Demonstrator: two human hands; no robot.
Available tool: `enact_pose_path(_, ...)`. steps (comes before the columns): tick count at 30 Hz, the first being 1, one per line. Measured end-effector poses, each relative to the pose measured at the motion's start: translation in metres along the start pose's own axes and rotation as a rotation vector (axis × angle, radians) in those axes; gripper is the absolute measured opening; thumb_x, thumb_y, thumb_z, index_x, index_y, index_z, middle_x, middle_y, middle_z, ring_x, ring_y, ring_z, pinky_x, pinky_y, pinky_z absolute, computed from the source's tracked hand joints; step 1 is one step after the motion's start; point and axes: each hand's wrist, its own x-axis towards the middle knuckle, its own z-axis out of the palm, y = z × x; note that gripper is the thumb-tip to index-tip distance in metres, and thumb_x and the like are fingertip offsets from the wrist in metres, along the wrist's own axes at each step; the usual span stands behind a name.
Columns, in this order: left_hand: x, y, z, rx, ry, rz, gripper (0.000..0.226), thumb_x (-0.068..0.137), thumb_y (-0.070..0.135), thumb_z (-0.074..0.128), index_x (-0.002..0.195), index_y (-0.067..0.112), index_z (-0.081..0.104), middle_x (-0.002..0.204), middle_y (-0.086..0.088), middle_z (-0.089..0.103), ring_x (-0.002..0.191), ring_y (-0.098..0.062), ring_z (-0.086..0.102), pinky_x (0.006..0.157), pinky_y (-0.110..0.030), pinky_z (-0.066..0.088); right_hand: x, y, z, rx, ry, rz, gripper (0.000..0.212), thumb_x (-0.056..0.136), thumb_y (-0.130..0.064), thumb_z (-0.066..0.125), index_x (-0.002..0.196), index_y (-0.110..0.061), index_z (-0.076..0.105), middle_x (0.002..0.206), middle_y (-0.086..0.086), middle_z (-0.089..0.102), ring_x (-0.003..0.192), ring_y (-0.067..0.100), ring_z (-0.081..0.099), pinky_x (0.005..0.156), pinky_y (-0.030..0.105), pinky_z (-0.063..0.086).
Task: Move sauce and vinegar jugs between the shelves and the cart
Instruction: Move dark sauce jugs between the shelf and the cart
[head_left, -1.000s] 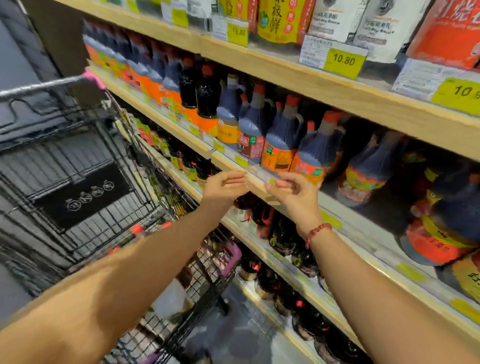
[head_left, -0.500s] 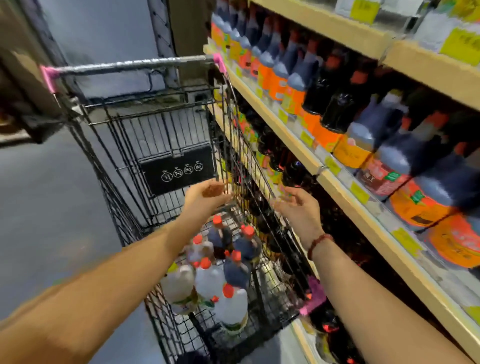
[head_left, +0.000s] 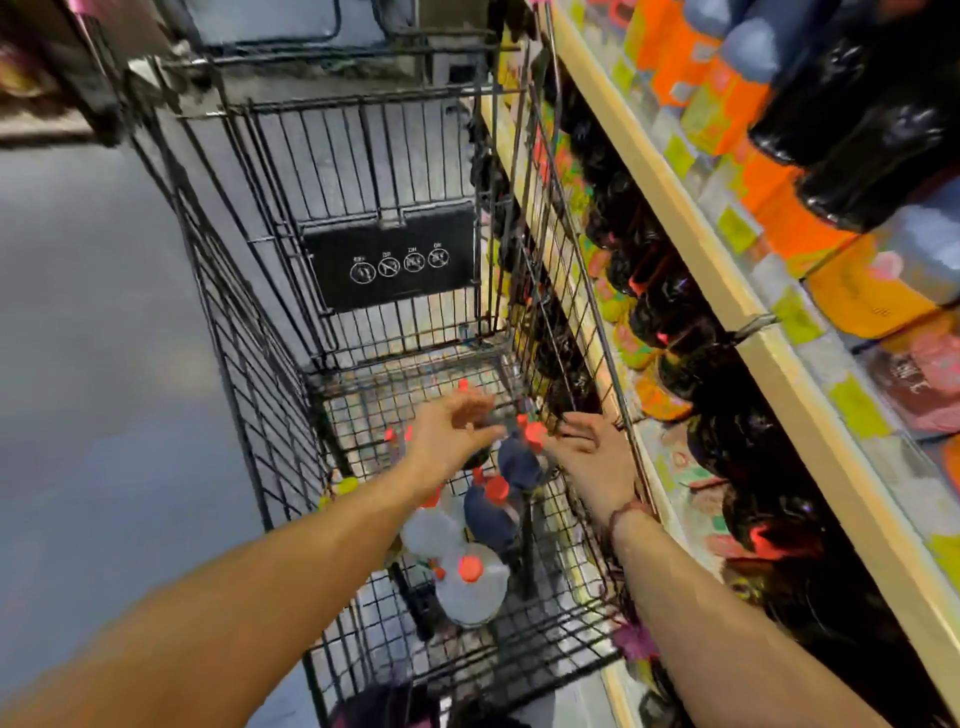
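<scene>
Jugs (head_left: 470, 582) stand bunched on the wire floor of the cart (head_left: 363, 156), toward its near end, from the middle of the view down to about six o'clock. Two dark jugs (head_left: 519, 462) with red caps are at the far side of the bunch, and clear jugs (head_left: 431, 530) with red caps are nearer the person.

From the bunch toward twelve o'clock the basket floor is bare wire up to the folded seat flap, which carries a black placard (head_left: 389, 260). At nine o'clock of the cart lies open grey floor (head_left: 104, 364). At three o'clock the cart's right wall (head_left: 566, 291) runs close along the shelves (head_left: 727, 291), leaving only a narrow gap. Dark bottles (head_left: 670, 312) fill the lower shelf just beyond that wall, and more bottles with orange labels (head_left: 727, 104) sit on the shelf above.

Both arms reach in from the near rim. The left hand (head_left: 452, 431) hangs over the far dark jug, its fingers (head_left: 480, 402) spread loosely toward one o'clock and gripping nothing. Motion blur hides whether they brush the cap.

The right hand (head_left: 592, 447) is low in the basket by the right wall, palm turned toward nine o'clock. Its fingers (head_left: 574, 423) are nearly straight, pointing toward eleven o'clock, and hold nothing. They end just beside a red cap (head_left: 535, 431) that sits between the two hands. A red bracelet (head_left: 623, 514) circles that wrist at the level of the wall's top rail.
</scene>
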Motion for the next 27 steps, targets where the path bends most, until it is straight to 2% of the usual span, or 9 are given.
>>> enact_pose_path(1,0.001,-0.001,0.003,0.017,-0.022,-0.008,0.036,0.074,0.004,0.076,0.109,0.004,0.066,0.102,-0.006,0.066,0.093,-0.012,0.060,0.078,-0.010,0.047,0.000,0.006,0.002,-0.013,-0.002,-0.001,0.033,0.074,-0.012,0.078,0.100,-0.014,0.058,0.098,0.005,0.062,0.093,0.019,0.060,0.084,0.031,0.051)
enact_pose_path(3,0.005,-0.009,0.011,0.023,-0.018,-0.047,0.037,0.075,0.006,0.076,0.110,0.005,0.066,0.107,-0.008,0.067,0.100,-0.015,0.061,0.086,-0.020,0.047,0.003,0.022,0.008,-0.065,-0.012,0.014,0.035,0.073,-0.011,0.078,0.103,-0.013,0.060,0.098,0.003,0.063,0.091,0.018,0.061,0.083,0.035,0.054)
enact_pose_path(6,0.009,-0.023,0.023,-0.003,-0.008,-0.089,0.039,0.074,0.005,0.076,0.112,0.004,0.065,0.113,-0.012,0.067,0.106,-0.021,0.062,0.095,-0.031,0.049,0.006,0.044,0.018,-0.091,-0.036,0.026,0.036,0.072,-0.009,0.078,0.102,-0.018,0.060,0.097,0.000,0.063,0.087,0.013,0.059,0.075,0.027,0.051)
enact_pose_path(9,0.015,-0.034,0.031,-0.014,-0.009,-0.099,0.039,0.075,0.002,0.075,0.112,0.003,0.065,0.113,-0.014,0.067,0.108,-0.023,0.062,0.094,-0.028,0.048,0.011,0.058,0.029,-0.105,-0.022,0.015,0.037,0.072,-0.008,0.078,0.103,-0.018,0.061,0.094,-0.005,0.061,0.088,0.011,0.058,0.078,0.027,0.049)
enact_pose_path(12,0.019,-0.041,0.037,-0.024,-0.008,-0.132,0.036,0.076,0.005,0.075,0.111,0.006,0.066,0.114,-0.012,0.067,0.108,-0.021,0.061,0.094,-0.027,0.047,0.018,0.066,0.038,-0.128,0.022,-0.020,0.036,0.072,-0.012,0.077,0.105,-0.014,0.063,0.097,-0.002,0.063,0.091,0.015,0.058,0.079,0.029,0.047)
enact_pose_path(15,0.021,-0.048,0.044,-0.034,-0.016,-0.159,0.035,0.076,0.006,0.076,0.109,0.007,0.065,0.114,-0.013,0.066,0.107,-0.021,0.061,0.095,-0.031,0.048,0.023,0.070,0.046,-0.130,0.090,-0.034,0.034,0.073,-0.014,0.076,0.105,-0.015,0.064,0.101,0.005,0.067,0.094,0.019,0.060,0.081,0.029,0.048)
enact_pose_path(20,0.020,-0.057,0.046,-0.045,0.010,-0.190,0.031,0.075,0.003,0.075,0.106,0.005,0.066,0.110,-0.016,0.067,0.106,-0.027,0.063,0.095,-0.041,0.051,0.028,0.071,0.051,-0.132,0.123,-0.088,0.025,0.076,-0.020,0.076,0.097,-0.014,0.063,0.089,-0.002,0.062,0.087,0.015,0.057,0.073,0.024,0.040)
enact_pose_path(25,0.016,-0.055,0.042,-0.063,0.010,-0.189,0.029,0.078,0.002,0.072,0.106,0.006,0.066,0.110,-0.015,0.067,0.106,-0.027,0.062,0.095,-0.043,0.051,0.027,0.073,0.044,-0.140,0.068,-0.128,0.022,0.078,-0.015,0.074,0.098,-0.013,0.064,0.091,0.003,0.065,0.090,0.021,0.061,0.078,0.035,0.051)
enact_pose_path(27,0.011,-0.052,0.037,-0.066,0.007,-0.178,0.032,0.078,0.001,0.071,0.109,0.003,0.065,0.111,-0.017,0.066,0.106,-0.027,0.063,0.095,-0.042,0.052,0.024,0.069,0.037,-0.143,0.052,-0.140,0.023,0.078,-0.015,0.074,0.099,-0.013,0.065,0.094,0.004,0.066,0.093,0.022,0.062,0.083,0.035,0.052)
